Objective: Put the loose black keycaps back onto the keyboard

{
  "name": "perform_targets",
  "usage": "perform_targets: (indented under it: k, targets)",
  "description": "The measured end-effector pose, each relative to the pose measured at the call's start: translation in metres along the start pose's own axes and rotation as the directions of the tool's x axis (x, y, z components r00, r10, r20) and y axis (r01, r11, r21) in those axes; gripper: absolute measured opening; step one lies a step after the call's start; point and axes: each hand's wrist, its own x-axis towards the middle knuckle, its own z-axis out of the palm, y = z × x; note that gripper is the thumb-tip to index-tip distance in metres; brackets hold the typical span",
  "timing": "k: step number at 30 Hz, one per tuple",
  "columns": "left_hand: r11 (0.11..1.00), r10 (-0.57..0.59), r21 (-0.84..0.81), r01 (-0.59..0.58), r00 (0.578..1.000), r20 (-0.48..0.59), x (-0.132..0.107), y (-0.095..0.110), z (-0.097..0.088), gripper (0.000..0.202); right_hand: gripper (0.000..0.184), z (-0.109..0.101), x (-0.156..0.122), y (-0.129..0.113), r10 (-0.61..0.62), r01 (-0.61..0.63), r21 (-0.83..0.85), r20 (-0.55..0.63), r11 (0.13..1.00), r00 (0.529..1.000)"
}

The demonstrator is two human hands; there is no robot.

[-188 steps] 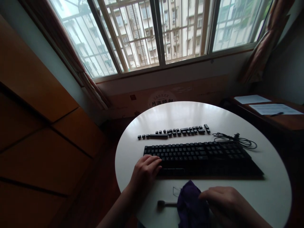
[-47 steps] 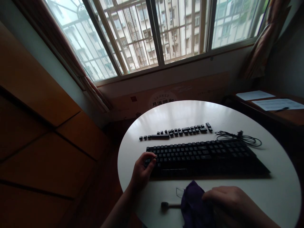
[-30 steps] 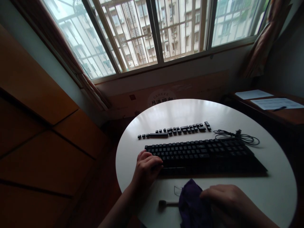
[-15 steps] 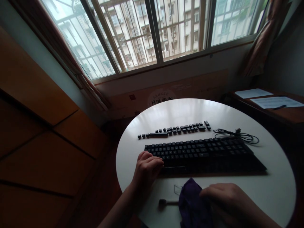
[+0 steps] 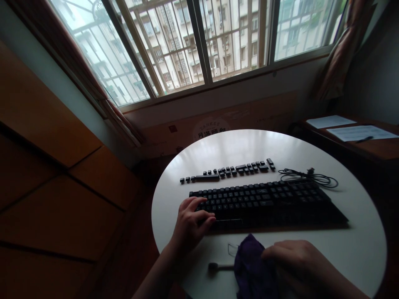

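Nearest, at the white table [image 5: 358, 253]'s front edge: a crumpled purple cloth [image 5: 251, 265], w/ the right hand [image 5: 296, 261] curled over its right side, fingers closed on it. Just left of the cloth lies a small dark-tipped tool [image 5: 218, 267]. The left hand [image 5: 190, 222] sits on the left end of a black kbd [image 5: 271, 203], fingers bent over keys, thumb at the front edge; whether it grips can't be told. Behind the kbd: a row of loose keycaps [image 5: 230, 170] and, at right, a coiled cable [image 5: 311, 179].

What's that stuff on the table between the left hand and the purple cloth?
In the head view, a thin wire loop and a small dark-headed stick lie on the white table between the left hand and the purple cloth.
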Motion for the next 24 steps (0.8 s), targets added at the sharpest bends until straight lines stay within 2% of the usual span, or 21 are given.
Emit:
perform_targets:
  k: [5, 11, 18, 24]
  targets:
    - [0.999, -0.038, 0.002, 0.038, 0.997, 0.061, 0.001, -0.003, -0.001, 0.014, 0.029, 0.000, 0.001, -0.001, 0.002, -0.002, 0.008, -0.007, 1.000, 1.000]
    - [0.991, 0.096, 0.098, -0.090, 0.994, -0.060, -0.008, -0.005, -0.002, 0.014, 0.030, 0.000, 0.000, -0.002, 0.012, -0.012, 0.013, -0.024, 1.000, 1.000]
    - [0.978, 0.151, 0.158, -0.136, 0.985, -0.088, -0.007, -0.002, -0.003, 0.014, 0.028, 0.010, 0.002, 0.009, -0.023, 0.024, 0.012, -0.056, 1.000, 0.998]
    - [0.984, 0.119, 0.140, -0.115, 0.993, -0.024, -0.001, 0.001, -0.006, 0.012, 0.023, 0.011, 0.003, 0.013, -0.058, 0.054, -0.074, -0.053, 0.996, 0.997]
